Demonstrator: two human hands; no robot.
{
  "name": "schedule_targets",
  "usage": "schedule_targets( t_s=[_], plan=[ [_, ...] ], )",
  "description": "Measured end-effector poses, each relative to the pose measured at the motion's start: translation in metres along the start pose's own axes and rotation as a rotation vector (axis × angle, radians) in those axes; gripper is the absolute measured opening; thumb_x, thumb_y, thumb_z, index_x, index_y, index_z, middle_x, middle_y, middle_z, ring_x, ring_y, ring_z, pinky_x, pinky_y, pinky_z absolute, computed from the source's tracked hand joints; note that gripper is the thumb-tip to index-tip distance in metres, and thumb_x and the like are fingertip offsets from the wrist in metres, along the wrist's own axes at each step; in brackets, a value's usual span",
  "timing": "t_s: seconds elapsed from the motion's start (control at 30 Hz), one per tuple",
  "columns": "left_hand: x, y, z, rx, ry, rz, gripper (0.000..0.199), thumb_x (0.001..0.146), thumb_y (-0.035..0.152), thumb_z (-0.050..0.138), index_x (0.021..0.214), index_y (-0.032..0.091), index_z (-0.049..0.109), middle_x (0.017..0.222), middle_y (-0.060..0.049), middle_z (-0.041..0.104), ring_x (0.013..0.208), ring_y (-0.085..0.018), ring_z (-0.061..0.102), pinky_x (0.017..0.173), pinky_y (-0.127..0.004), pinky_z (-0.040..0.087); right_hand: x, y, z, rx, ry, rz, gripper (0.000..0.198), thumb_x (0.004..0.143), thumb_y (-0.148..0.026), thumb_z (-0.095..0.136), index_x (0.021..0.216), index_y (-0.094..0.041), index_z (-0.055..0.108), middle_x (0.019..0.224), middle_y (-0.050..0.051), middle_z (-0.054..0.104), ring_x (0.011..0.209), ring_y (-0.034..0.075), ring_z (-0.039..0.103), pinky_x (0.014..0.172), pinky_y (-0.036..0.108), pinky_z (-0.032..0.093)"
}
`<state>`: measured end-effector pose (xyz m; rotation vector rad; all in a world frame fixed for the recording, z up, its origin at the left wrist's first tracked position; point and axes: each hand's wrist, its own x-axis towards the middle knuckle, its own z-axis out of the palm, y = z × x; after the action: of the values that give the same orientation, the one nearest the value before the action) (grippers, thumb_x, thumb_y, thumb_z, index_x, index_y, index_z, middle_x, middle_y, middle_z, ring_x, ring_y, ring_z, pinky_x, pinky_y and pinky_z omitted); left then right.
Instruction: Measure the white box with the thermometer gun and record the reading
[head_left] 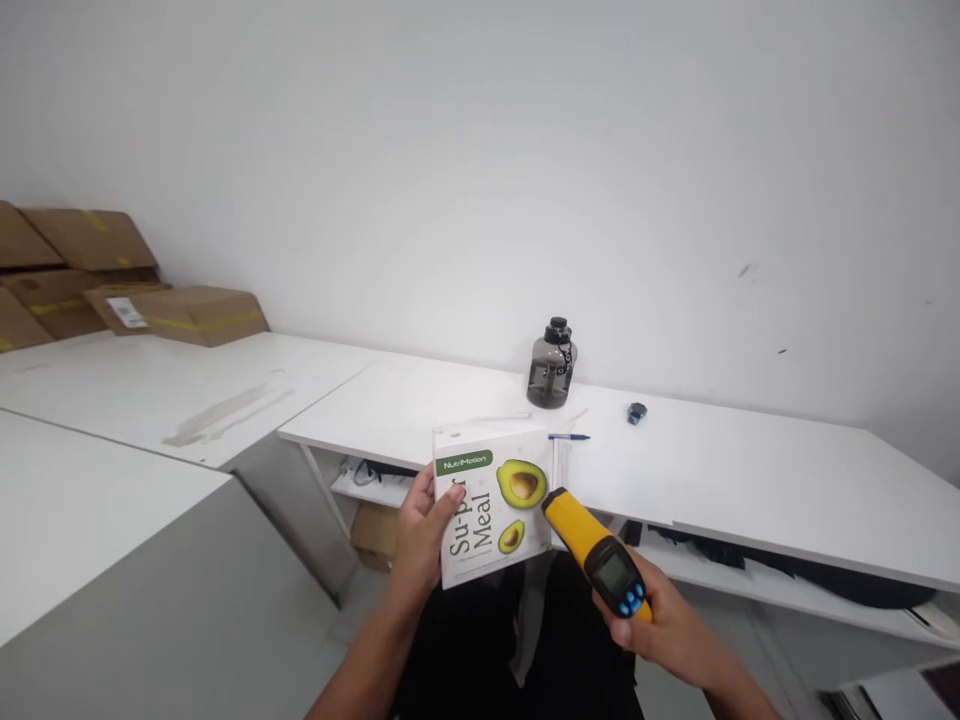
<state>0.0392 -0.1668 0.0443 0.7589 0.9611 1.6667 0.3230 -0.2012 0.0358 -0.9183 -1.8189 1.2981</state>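
Box sits front and centre, a white "Super Meal" pack with avocados on it, held up over the desk edge by the left hand, fingers wrapped round its left side. Right hand is closed round a yellow scanner gun at about 4 o'clock of the box, nose almost touching its lower right corner. Looks like the scan step; next the gun wants aiming square at the label. Further out at 1 o'clock: bottle, pen. Cartons at 10 o'clock.
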Motion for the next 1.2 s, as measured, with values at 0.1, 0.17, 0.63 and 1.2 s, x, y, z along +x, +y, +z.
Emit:
schedule_targets(
  t_s=[0.1, 0.17, 0.63, 1.2],
  plan=[
    [-0.022, 0.007, 0.011, -0.026, -0.04, -0.066, 0.071, 0.061, 0.039, 0.082, 0.123, 0.02, 0.052, 0.111, -0.012, 0.07, 0.09, -0.028, 0.071, 0.075, -0.039, 0.059, -0.012, -0.011, 0.002, -0.1, -0.012, 0.018, 0.054, 0.076, -0.051, 0.069, 0.122, -0.024, 0.058, 0.087, 0.003, 0.06, 0.07, 0.016, 0.055, 0.061, 0.026, 0.047],
    [-0.029, 0.007, 0.015, -0.025, -0.045, -0.094, 0.073, 0.059, 0.04, 0.083, 0.123, 0.021, 0.052, 0.11, -0.012, 0.07, 0.087, -0.028, 0.071, 0.072, -0.038, 0.059, -0.016, -0.016, 0.003, -0.153, -0.014, 0.019, 0.056, 0.077, -0.049, 0.069, 0.127, -0.026, 0.057, 0.097, 0.005, 0.062, 0.079, 0.019, 0.058, 0.07, 0.029, 0.05],
    [-0.039, -0.005, 0.009, 0.092, -0.096, -0.084, 0.079, 0.059, 0.037, 0.084, 0.128, 0.022, 0.05, 0.098, -0.01, 0.073, 0.085, -0.03, 0.072, 0.069, -0.041, 0.06, -0.026, -0.016, 0.013, -0.143, -0.064, 0.155, 0.071, 0.071, -0.041, 0.074, 0.136, -0.028, 0.052, 0.105, 0.007, 0.067, 0.09, 0.025, 0.063, 0.079, 0.036, 0.052],
    [-0.046, -0.002, 0.006, 0.123, -0.108, -0.026, 0.08, 0.054, 0.036, 0.085, 0.127, 0.023, 0.054, 0.102, -0.01, 0.073, 0.088, -0.032, 0.071, 0.07, -0.042, 0.061, -0.023, -0.028, 0.014, -0.116, -0.107, 0.173, 0.066, 0.069, -0.034, 0.076, 0.131, -0.027, 0.055, 0.091, 0.004, 0.07, 0.071, 0.02, 0.063, 0.061, 0.027, 0.052]
  ],
)
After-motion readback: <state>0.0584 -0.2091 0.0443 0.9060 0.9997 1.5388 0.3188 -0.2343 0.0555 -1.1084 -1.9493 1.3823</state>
